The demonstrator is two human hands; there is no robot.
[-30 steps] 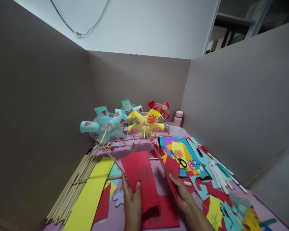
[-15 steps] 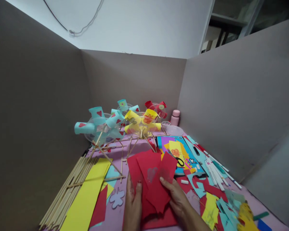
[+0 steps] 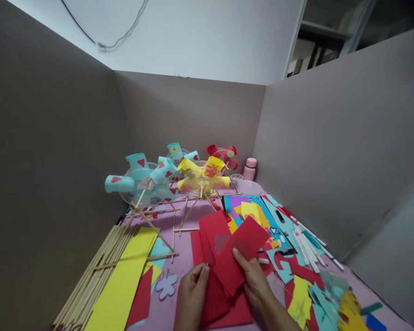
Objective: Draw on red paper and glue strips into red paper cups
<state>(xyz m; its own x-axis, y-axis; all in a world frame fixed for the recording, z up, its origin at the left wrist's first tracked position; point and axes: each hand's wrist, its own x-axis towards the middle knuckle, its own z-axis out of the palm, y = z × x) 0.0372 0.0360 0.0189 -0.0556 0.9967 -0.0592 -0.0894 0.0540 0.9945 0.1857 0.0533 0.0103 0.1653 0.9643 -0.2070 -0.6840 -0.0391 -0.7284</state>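
Note:
My right hand (image 3: 253, 278) pinches a red paper piece (image 3: 243, 253) between thumb and fingers, tilted up to the right. Partly behind it is another red paper strip (image 3: 212, 225) with a grey heart mark. My left hand (image 3: 192, 294) has its thumb and fingers pressed together at the left edge of the red papers, closed on them. Below both hands a larger red sheet (image 3: 243, 312) lies on the table. A grey butterfly-shaped piece (image 3: 166, 284) rests left of my left hand.
Paper-and-stick pinwheels in blue (image 3: 122, 184), yellow (image 3: 189, 169) and red (image 3: 213, 150) stand at the back. Wooden sticks (image 3: 86, 280) and yellow paper (image 3: 119, 280) lie left. Markers (image 3: 305, 248), paper scraps (image 3: 300, 299) and a pink bottle (image 3: 250, 169) are right.
My right hand has swung its red paper piece to the right, fanning it away from the heart-marked strip. My left hand's fingers have curled in and moved slightly down along the papers.

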